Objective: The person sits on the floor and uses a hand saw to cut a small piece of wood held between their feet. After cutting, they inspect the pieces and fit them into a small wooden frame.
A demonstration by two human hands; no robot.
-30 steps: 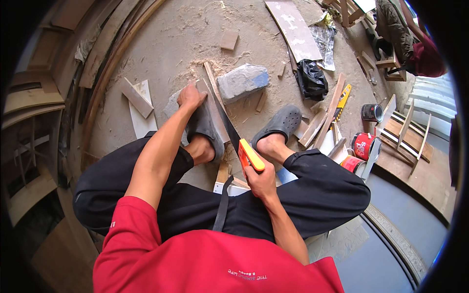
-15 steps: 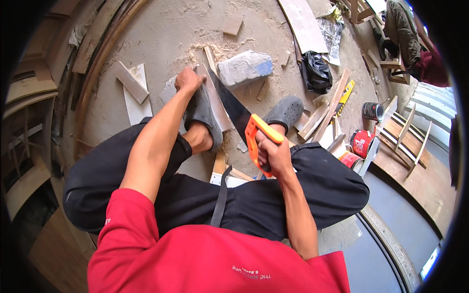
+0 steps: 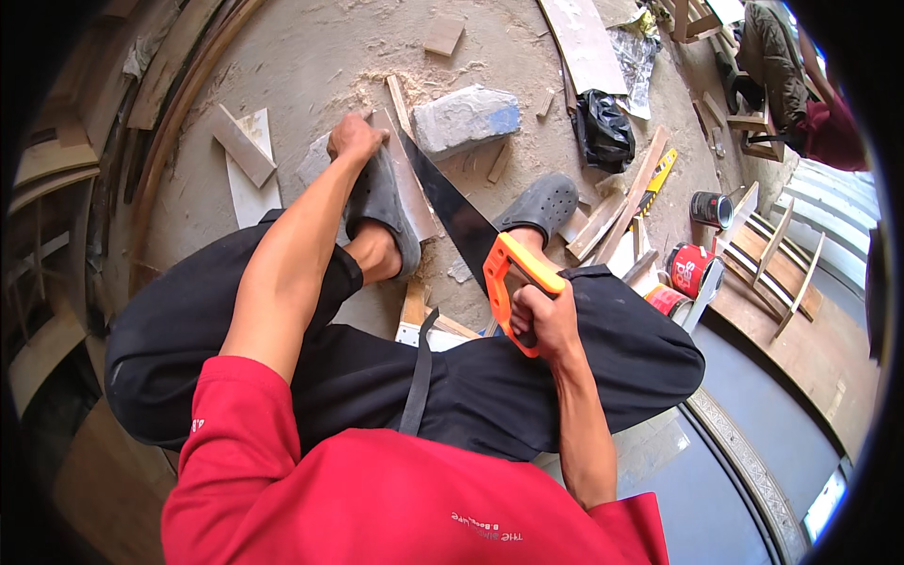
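Note:
My right hand (image 3: pixel 549 315) is closed round the orange-and-black handle of a handsaw (image 3: pixel 450 200). Its dark blade slants up and to the left, the far end meeting the right edge of a narrow wooden board (image 3: pixel 407 193). At the board's far end my left hand (image 3: pixel 358 137) is closed on it, with the fingertips partly hidden. My left foot, in a grey clog (image 3: pixel 384 202), rests against or on the board; which one I cannot tell. A grey block (image 3: pixel 466 121) with a blue patch lies just right of the blade's far end, beside a thin wood strip (image 3: pixel 399 102).
Sawdust and offcuts (image 3: pixel 443 36) litter the floor. My right clog (image 3: pixel 540 207) stands right of the saw. Farther right are a black plastic bag (image 3: pixel 605 132), a yellow-handled tool (image 3: pixel 661 174), loose wood strips and paint cans (image 3: pixel 711 210). Another person (image 3: pixel 786 85) is at the upper right.
My right hand has drawn the saw back toward me and slightly right. My left hand stays on the board, and the whole view has shifted a little.

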